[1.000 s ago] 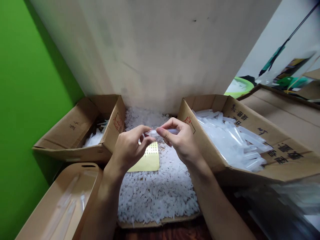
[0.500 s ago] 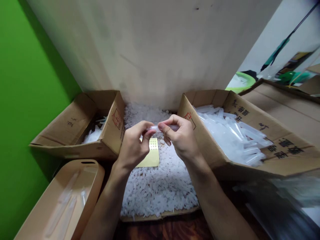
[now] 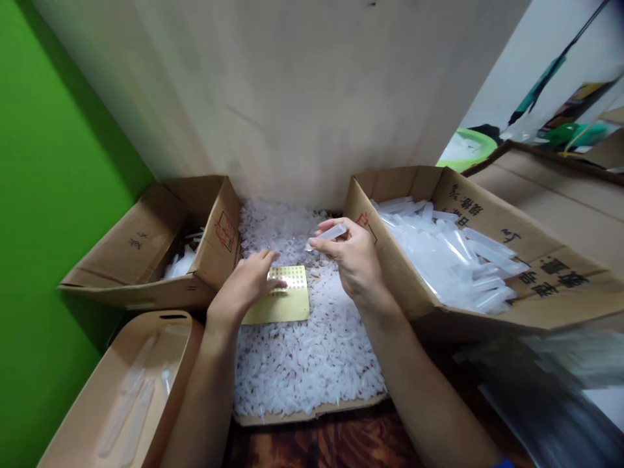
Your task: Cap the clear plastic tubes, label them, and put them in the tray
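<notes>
My right hand (image 3: 353,257) pinches a short translucent plastic tube (image 3: 331,235) between thumb and fingers, tilted with its left end lower. My left hand (image 3: 251,279) is open, thumb and fingers apart, over the left part of a yellow sheet (image 3: 287,311) with rows of small round dots. Part of that sheet is hidden under the hand. Beneath both hands spreads a thick layer of small whitish plastic bits (image 3: 307,364).
On the right, a cardboard box (image 3: 575,325) holds a heap of translucent tubes (image 3: 448,260). A second cardboard box (image 3: 131,253) at left has a few pieces inside. A tan tray (image 3: 78,406) with several clear tubes stands at front left, beside a green wall (image 3: 53,195).
Both hands were together on the tube. My left hand has let go and moved down-left to the yellow sheet. My right hand keeps the tube, now more in view.
</notes>
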`<state>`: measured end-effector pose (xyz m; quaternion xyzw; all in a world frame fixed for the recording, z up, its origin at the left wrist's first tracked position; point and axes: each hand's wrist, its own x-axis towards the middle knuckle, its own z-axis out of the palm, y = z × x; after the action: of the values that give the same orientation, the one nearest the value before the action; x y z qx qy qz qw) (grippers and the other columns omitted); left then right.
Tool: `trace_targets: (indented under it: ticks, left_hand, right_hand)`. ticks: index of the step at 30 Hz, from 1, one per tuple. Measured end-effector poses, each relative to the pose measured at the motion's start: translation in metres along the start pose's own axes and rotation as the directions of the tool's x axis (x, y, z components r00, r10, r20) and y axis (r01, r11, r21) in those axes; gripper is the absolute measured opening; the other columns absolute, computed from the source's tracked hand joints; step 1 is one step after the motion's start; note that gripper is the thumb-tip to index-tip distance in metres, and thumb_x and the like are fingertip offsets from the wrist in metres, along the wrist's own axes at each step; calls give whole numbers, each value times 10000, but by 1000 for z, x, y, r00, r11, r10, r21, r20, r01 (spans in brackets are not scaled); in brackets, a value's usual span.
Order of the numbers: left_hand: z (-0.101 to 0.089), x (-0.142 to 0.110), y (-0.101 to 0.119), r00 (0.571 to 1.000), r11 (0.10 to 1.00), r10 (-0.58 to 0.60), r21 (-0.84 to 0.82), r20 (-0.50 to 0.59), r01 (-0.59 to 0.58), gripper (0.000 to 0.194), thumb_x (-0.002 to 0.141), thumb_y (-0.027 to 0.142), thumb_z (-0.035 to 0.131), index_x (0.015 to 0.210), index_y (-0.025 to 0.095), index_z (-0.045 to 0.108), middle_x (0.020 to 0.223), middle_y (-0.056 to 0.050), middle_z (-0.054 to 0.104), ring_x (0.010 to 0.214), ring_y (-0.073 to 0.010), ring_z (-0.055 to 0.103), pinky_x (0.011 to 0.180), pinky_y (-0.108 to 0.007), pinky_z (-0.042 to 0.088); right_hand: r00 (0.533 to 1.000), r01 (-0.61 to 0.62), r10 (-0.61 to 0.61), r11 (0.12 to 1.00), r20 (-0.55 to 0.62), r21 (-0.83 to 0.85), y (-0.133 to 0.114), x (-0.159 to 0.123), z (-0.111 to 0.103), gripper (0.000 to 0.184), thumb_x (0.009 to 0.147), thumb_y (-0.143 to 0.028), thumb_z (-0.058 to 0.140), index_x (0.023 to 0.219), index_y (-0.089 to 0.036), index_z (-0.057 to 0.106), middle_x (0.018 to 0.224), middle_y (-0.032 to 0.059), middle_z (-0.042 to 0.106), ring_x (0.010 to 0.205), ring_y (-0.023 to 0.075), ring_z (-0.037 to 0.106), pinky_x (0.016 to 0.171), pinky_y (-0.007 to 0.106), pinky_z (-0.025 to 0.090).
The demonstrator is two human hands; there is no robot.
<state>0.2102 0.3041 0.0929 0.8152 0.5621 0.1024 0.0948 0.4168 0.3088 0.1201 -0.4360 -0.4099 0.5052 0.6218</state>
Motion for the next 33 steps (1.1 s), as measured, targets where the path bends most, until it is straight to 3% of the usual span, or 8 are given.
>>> trace_targets:
  ticks: [3,9,14,17,19,21,25,33]
  left_hand:
    - [12,3,-9,990,990,-132,61,43,129,356,757,206,871,1023,177,636,1147,-135,703,1144,-364,603,958,-473,441]
    - [-2,9,-7,995,998,-66,-20,-77,65,136,944,216,629,816,197,587,980,-70,715,1051,-277,630,1025,-450,364]
    - [-33,-4,3,995,953,-48,-304,-88,19,333,1017,402,509,778,187,596,709,-3,628,672,-167,579,637,-268,413]
    - [-44,-13,8,982,852,-87,-524,-168,-14,350,996,460,541,786,185,595,696,9,586,639,-150,535,569,-251,394]
    - [-48,-15,10,962,844,-114,-536,-249,-38,323,1003,442,549,811,187,606,728,2,606,660,-153,558,574,-254,418]
    - [-50,-15,13,910,883,-104,-457,-402,-101,226,994,388,596,900,189,649,847,-23,668,774,-176,625,670,-281,493]
    - [-56,-17,25,701,952,24,-198,-713,-234,317,895,299,781,1181,200,687,1212,-95,660,1153,-245,627,1017,-408,513]
    - [-67,-30,47,799,860,156,-318,-581,-399,125,887,219,809,1008,211,778,992,-33,754,915,-160,715,826,-299,589]
  right_hand:
    - [997,83,-82,994,16,-75,2,6,-5,258,633,-295,826,816,-170,693,792,13,669,735,149,567,681,300,434]
    - [982,161,-126,948,139,-274,6,11,-9,163,862,-333,600,794,-191,639,636,-17,572,645,162,555,679,324,426]
    - [965,246,-158,827,210,-506,2,4,-7,305,818,-483,753,869,-184,723,917,59,701,832,201,622,769,339,459]
    - [944,146,35,847,328,-511,-2,-2,-8,435,683,-537,886,881,-175,747,995,86,726,876,224,651,759,335,488]
    - [843,-23,237,913,483,-407,-4,-5,-8,434,649,-509,918,838,-158,748,923,85,739,808,211,659,688,310,493]
    - [743,-186,313,946,592,-266,-6,-8,-9,417,649,-479,930,833,-145,759,879,82,750,765,195,669,661,292,506]
    - [781,-209,200,976,592,-55,-8,-10,-9,400,711,-426,916,969,-145,797,923,89,778,827,193,715,739,285,559]
    - [831,-113,88,994,550,12,-8,-13,-8,337,817,-414,858,1018,-152,791,961,92,779,879,197,725,799,308,576]
